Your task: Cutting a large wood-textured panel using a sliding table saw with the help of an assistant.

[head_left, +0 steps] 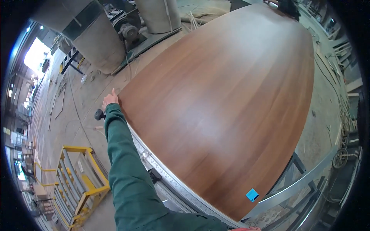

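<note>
A large wood-grain panel (216, 104) in brown lies flat, stretching from near me to the far end. My left hand (111, 98) is at its left corner, closed on the edge with the thumb up; the fingertips are partly hidden. Along the near edge runs a metal fence with a ruled scale (169, 179), partly under my green left sleeve. A black knob (99, 114) sits just below my left hand. Of my right hand (248, 229) only a pinkish sliver shows at the lower edge, by the panel's near corner. A blue sticker (252, 195) is on the panel.
A yellow-framed roller stand (79, 184) stands on the floor at lower left. Large dust-collector bags (96, 42) and a motor (129, 32) are beyond the panel's left side. A person in dark clothing (288, 8) is at the far end. Metal rails (296, 184) extend at right.
</note>
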Motion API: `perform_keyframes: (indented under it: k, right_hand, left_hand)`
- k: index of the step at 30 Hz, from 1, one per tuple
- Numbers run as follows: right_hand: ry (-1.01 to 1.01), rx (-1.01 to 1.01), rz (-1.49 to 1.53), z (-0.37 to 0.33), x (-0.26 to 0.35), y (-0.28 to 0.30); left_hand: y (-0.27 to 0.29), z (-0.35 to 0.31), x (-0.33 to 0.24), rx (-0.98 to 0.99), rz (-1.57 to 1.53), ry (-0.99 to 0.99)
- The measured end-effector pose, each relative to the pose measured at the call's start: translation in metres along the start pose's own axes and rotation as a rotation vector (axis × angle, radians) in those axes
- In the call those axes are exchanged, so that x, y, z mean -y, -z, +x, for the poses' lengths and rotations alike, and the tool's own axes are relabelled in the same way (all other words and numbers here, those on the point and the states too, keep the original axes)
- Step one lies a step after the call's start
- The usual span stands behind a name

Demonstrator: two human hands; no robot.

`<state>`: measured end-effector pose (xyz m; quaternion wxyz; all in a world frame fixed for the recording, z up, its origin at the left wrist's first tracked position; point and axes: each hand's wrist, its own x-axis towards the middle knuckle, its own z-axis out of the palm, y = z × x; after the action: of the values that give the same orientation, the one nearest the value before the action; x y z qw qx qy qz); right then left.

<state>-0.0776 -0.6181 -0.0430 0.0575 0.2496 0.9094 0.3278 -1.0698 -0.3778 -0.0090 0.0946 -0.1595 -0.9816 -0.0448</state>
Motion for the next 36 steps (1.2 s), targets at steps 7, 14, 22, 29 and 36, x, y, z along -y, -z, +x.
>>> perform_keyframes:
  k: [7, 14, 22, 29, 36]
  right_hand:
    - [-1.062, 0.702, 0.753, 0.041, 0.034, 0.059]
    - [-1.047, 0.553, 0.796, 0.073, -0.033, 0.06]
    - [-0.725, 0.479, 0.761, 0.026, -0.017, 0.029]
    - [-0.947, 0.623, 0.88, 0.056, -0.034, 0.04]
    - [-0.995, 0.704, 0.849, 0.051, -0.031, 0.039]
  left_hand:
    - [0.024, -0.027, -0.118, -0.083, -0.083, -0.095]
    - [0.006, -0.058, -0.157, 0.203, -0.279, -0.075]
    - [0.009, -0.058, -0.148, 0.091, -0.201, -0.111]
    - [0.009, -0.056, -0.144, 0.073, -0.188, -0.089]
    - [0.001, -0.056, -0.144, 0.043, -0.184, -0.129]
